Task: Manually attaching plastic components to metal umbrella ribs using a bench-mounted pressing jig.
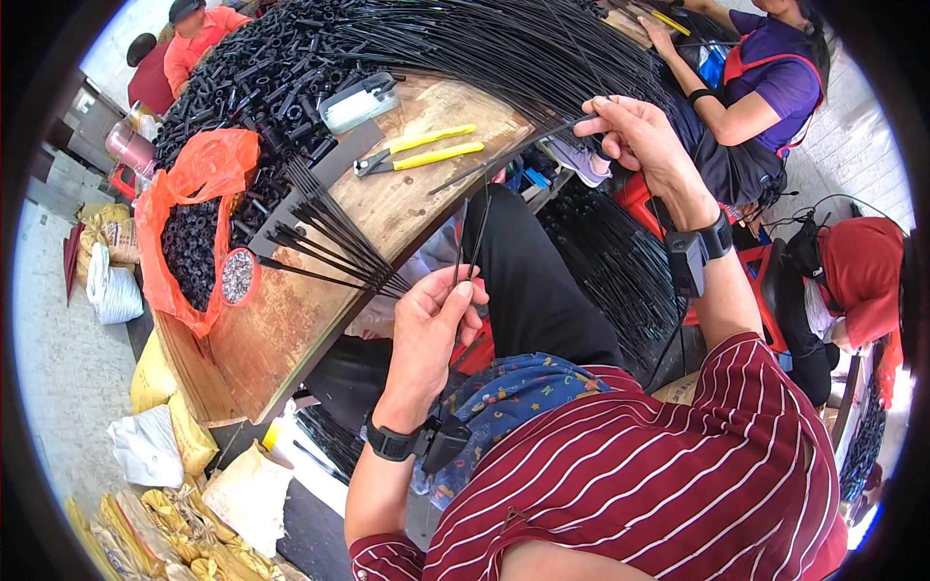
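My left hand (433, 315) is closed in a pinch around a couple of thin black rods (461, 237) that point upward, just off the table's front edge. Higher and to the right, my right hand (639, 145) pinches one end of another thin black rod (518, 152). That rod slants down to the left over the table corner. A fan of black rods (329, 242) with thicker far ends lies across the wooden table (276, 339), beside my left hand. Yellow-handled cutters (421, 150) rest on the wood between the hands and the pile.
Short black tubular parts (262, 77) are heaped at the back, beside long black rods (513, 39). A red plastic bag (208, 155) of black parts, a round dish (239, 277) of small shiny pieces and a transparent box (358, 102) stand on the table. A co-worker (775, 87) sits at the right.
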Tool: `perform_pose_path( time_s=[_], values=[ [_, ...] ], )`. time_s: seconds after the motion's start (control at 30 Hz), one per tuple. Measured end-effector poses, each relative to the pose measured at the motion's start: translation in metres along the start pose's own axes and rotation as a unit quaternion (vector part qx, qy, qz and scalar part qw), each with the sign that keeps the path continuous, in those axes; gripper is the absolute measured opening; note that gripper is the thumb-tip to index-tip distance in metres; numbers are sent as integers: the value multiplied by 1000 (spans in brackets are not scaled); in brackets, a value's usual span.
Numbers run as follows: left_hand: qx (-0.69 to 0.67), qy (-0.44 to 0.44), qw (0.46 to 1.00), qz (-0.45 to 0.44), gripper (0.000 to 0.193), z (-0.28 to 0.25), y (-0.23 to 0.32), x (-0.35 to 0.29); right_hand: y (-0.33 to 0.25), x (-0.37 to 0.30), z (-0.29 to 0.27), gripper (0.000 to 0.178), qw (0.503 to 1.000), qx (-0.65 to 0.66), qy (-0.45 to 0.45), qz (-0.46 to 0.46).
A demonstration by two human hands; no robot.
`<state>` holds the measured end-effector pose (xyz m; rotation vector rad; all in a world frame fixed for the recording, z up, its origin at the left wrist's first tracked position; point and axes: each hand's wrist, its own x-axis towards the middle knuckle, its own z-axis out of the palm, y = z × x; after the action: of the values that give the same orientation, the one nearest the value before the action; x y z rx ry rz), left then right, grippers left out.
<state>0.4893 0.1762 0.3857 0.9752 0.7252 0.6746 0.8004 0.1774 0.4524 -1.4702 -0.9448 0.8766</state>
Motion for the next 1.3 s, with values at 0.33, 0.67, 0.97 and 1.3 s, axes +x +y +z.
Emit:
perform_pose_path(
  time_s=[0.33,0.67,0.97,1.3],
  values=[
    [14,11,1000,-23,19,-2,2,-3,3,1,2,26,999,-43,15,-12],
    [11,9,1000,-5,21,-4,-3,-2,-18,20,14,28,990,-7,24,-136],
    [1,-3,1000,-23,21,-6,1,-6,-47,109,49,17,990,68,-24,-121],
    [-32,-10,999,-15,22,-14,2,-8,-65,200,106,15,964,13,-60,-259]
  ],
)
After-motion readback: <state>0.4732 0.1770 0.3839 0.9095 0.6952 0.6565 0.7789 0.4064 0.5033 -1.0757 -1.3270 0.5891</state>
